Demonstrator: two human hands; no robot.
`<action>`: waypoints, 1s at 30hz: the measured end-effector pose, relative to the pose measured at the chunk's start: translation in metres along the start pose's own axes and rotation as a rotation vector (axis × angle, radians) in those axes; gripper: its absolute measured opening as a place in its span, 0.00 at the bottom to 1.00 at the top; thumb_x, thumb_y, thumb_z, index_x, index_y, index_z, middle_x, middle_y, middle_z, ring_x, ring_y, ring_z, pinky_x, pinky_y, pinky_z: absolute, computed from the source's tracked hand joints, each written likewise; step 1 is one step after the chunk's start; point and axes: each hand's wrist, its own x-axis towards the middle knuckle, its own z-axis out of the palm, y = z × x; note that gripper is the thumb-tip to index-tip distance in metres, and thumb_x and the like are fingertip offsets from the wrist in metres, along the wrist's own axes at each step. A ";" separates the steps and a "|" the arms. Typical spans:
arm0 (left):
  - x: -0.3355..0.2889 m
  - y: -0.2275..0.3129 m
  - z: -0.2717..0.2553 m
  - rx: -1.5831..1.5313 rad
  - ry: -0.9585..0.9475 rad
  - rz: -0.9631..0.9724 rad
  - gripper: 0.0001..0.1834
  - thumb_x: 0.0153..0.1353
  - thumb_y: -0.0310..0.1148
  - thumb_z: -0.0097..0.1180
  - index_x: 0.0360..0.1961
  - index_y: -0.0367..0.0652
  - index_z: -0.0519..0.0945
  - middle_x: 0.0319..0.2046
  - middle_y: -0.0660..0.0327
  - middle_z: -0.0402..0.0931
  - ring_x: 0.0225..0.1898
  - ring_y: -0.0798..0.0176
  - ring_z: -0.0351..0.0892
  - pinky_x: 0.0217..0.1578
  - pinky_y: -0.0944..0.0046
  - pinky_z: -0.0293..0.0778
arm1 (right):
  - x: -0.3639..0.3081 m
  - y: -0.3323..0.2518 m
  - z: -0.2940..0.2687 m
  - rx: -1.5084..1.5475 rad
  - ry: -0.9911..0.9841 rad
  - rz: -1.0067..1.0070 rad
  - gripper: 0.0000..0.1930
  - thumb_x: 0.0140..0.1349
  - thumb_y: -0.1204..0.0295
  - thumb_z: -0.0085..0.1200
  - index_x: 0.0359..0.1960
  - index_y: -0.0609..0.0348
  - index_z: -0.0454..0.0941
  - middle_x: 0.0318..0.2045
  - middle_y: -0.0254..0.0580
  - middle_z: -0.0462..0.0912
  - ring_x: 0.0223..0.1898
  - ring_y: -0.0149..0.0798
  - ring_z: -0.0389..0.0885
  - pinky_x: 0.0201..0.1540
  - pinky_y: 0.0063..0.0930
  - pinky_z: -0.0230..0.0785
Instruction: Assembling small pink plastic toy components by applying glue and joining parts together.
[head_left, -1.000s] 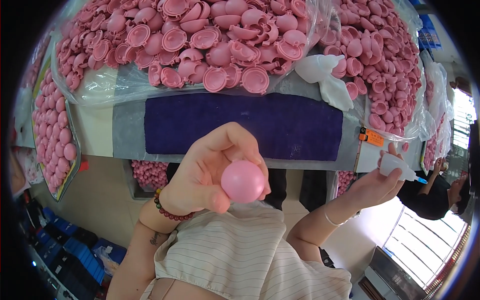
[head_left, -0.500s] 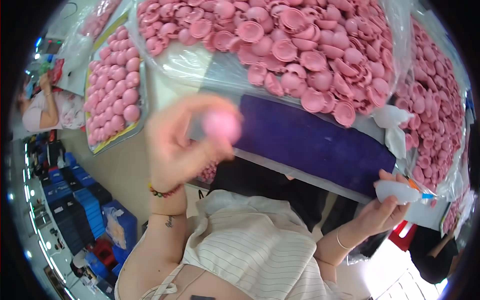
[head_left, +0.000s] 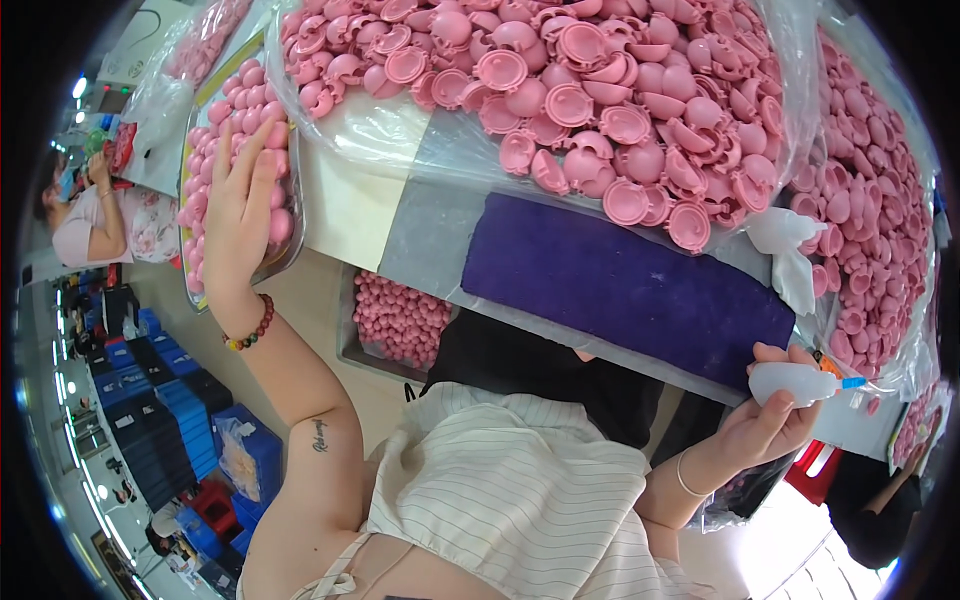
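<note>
My left hand [head_left: 238, 220] lies over a tray [head_left: 298, 238] of round pink balls [head_left: 246, 88], its fingers stretched out and the thumb slightly apart. The palm hides what lies beneath it. At the right end of the table, my right hand [head_left: 762, 432] is closed round a small white squeeze bottle [head_left: 790, 384] with a blue nozzle tip, which points right. Between the hands, a dark purple cloth [head_left: 620, 285] is spread along the table's near edge. Beyond it rises a big heap of pink hollow half shells [head_left: 600, 110], several of them with open rims upward.
A second heap of pink shells [head_left: 870, 220] fills clear plastic at the right. A crumpled white plastic piece [head_left: 785, 255] lies beside the cloth. Below the table edge stands a bin of pink balls [head_left: 402, 320]. One co-worker [head_left: 100, 220] sits far left, another [head_left: 870, 510] at lower right.
My left hand has swung left from above the table's near edge to the ball tray. The pink ball it held no longer shows in it. My right hand keeps the bottle in place.
</note>
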 end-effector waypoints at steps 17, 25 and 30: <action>-0.012 0.152 0.068 -0.430 0.092 0.278 0.08 0.47 0.22 0.51 0.32 0.40 0.74 0.25 0.57 0.71 0.26 0.56 0.71 0.29 0.63 0.66 | -0.009 -0.004 -0.008 0.069 0.023 -0.091 0.23 0.53 0.56 0.45 0.35 0.70 0.68 0.18 0.48 0.72 0.17 0.32 0.64 0.19 0.18 0.54; -0.013 0.160 0.055 -0.468 -0.008 0.165 0.08 0.48 0.25 0.54 0.31 0.40 0.75 0.27 0.58 0.70 0.23 0.62 0.71 0.25 0.67 0.67 | -0.020 -0.018 0.003 0.208 -0.029 -0.037 0.22 0.52 0.55 0.46 0.35 0.66 0.67 0.14 0.44 0.70 0.15 0.30 0.61 0.22 0.24 0.48; -0.013 0.148 0.057 -0.444 -0.003 0.210 0.07 0.47 0.24 0.54 0.30 0.39 0.75 0.26 0.59 0.72 0.23 0.64 0.71 0.25 0.69 0.67 | -0.018 -0.019 0.002 0.215 -0.096 -0.050 0.23 0.51 0.55 0.48 0.35 0.66 0.66 0.14 0.44 0.71 0.14 0.30 0.63 0.22 0.23 0.48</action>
